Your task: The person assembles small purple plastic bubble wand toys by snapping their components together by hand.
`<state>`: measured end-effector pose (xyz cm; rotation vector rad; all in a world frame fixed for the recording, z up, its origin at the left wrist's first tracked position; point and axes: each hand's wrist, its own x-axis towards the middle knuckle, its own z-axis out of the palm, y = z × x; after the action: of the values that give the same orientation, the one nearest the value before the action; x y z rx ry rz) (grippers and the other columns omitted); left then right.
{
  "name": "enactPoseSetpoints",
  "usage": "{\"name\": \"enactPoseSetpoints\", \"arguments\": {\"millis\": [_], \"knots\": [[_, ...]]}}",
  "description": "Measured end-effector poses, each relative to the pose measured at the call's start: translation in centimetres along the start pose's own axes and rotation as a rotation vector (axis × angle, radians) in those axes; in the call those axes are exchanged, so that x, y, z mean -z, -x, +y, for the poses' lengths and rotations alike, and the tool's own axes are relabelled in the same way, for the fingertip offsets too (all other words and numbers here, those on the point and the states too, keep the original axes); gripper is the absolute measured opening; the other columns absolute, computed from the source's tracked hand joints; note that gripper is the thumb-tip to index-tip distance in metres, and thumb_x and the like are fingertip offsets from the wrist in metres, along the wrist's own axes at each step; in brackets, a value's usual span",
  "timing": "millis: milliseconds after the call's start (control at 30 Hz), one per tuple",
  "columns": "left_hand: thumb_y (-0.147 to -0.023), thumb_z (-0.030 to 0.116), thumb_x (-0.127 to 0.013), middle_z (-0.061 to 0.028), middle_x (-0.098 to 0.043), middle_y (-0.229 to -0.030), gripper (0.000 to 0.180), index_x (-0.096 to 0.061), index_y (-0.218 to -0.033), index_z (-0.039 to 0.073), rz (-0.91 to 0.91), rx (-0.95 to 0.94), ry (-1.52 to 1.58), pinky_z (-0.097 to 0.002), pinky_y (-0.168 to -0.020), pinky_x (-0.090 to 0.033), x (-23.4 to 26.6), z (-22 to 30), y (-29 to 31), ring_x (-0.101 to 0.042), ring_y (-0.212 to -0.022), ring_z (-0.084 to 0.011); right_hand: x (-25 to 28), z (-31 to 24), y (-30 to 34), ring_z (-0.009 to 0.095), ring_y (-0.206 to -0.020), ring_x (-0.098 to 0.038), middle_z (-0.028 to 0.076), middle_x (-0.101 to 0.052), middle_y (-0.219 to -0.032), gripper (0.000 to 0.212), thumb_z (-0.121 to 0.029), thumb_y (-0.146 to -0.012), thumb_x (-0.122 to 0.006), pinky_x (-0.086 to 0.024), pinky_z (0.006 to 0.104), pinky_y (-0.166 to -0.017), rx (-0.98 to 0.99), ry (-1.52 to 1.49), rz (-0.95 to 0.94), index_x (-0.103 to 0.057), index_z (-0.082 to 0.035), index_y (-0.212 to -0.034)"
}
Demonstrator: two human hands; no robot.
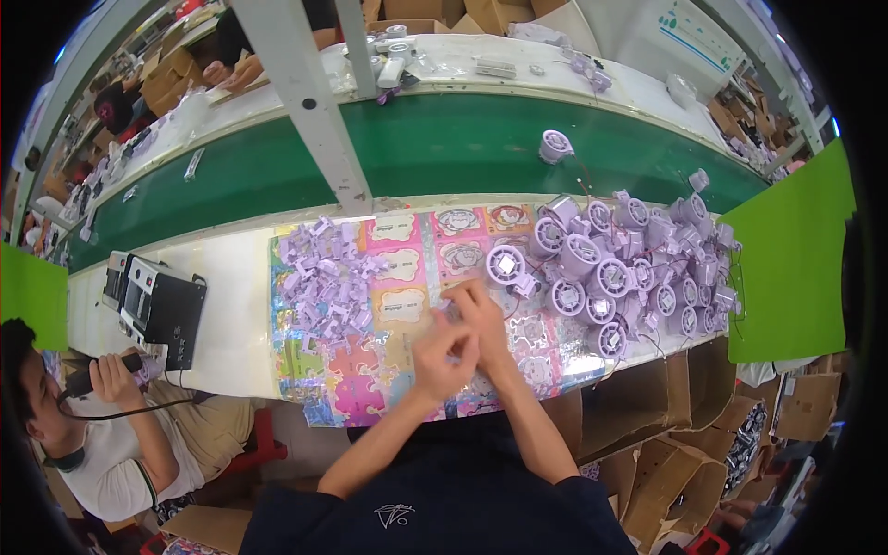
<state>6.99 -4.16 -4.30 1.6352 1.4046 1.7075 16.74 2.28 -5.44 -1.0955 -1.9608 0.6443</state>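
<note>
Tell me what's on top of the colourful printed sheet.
On the sheet: small purple parts heaped left, round purple housings piled right. The left hand and right hand are over its middle. The sheet beneath both heaps is covered.

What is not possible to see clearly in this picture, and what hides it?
All in the head view:
Between left hand and right hand: any held thing, hidden by the hands themselves.
Small purple parts: the lower ones, covered by those on top.
Round purple parts: many, half hidden behind one another.
Red stool: partly hidden by the seated co-worker's leg.
</note>
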Motion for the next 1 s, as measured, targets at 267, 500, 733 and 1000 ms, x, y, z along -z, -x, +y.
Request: {"name": "enactPoseSetpoints", "arguments": {"millis": [267, 500, 733, 1000], "knots": [[-0.087, 0.017, -0.072, -0.0088, -0.070, -0.090, 0.032, -0.065, -0.118, 0.011, -0.363, 0.052, -0.182, -0.0416, -0.073, -0.055, -7.6, -3.6, -20.5, -0.069, -0.079, -0.0277, 0.1, 0.0, -0.4, 0.034, -0.085, -0.068, 0.013, -0.061, -0.106, 0.031, -0.021, -0.085, -0.078, -0.057, 0.0433, -0.074, -0.023, 0.056, -0.001, -0.065, -0.003, -0.106], [-0.077, 0.017, -0.077, -0.0245, -0.052, -0.128, 0.071, -0.047, -0.140, 0.007, -0.594, -0.155, -0.508, -0.0506, -0.096, -0.053, -16.9, -9.6, -28.4, -0.055, -0.122, -0.0431, 0.4, -0.1, -0.5, 0.034, -0.082, -0.068, 0.012, -0.060, -0.105, 0.028, -0.023, -0.088, -0.076, -0.058, 0.0420, -0.071, -0.005, 0.090, 0.028, -0.063, -0.004, -0.104], [-0.073, 0.017, -0.081, -0.0257, -0.036, -0.156, 0.090, -0.040, -0.153, 0.014, -0.563, -0.234, -0.736, -0.0528, -0.109, -0.047, -23.0, -12.6, -28.6, -0.041, -0.141, -0.0452, 0.6, 0.0, -0.6, 0.035, -0.085, -0.068, 0.014, -0.059, -0.104, 0.030, -0.026, -0.088, -0.073, -0.058, 0.0438, -0.070, -0.014, 0.077, 0.004, -0.062, -0.004, -0.103], [-0.075, 0.014, -0.077, -0.0157, -0.057, -0.120, 0.054, -0.062, -0.127, 0.019, -0.518, -0.210, -0.672, -0.0480, -0.091, -0.055, -15.9, -12.1, -28.3, -0.059, -0.113, -0.0378, 0.7, -0.1, -0.6, 0.033, -0.084, -0.068, 0.012, -0.058, -0.101, 0.032, -0.026, -0.083, -0.076, -0.057, 0.0430, -0.068, -0.025, 0.016, -0.028, -0.060, -0.005, -0.102]]}}
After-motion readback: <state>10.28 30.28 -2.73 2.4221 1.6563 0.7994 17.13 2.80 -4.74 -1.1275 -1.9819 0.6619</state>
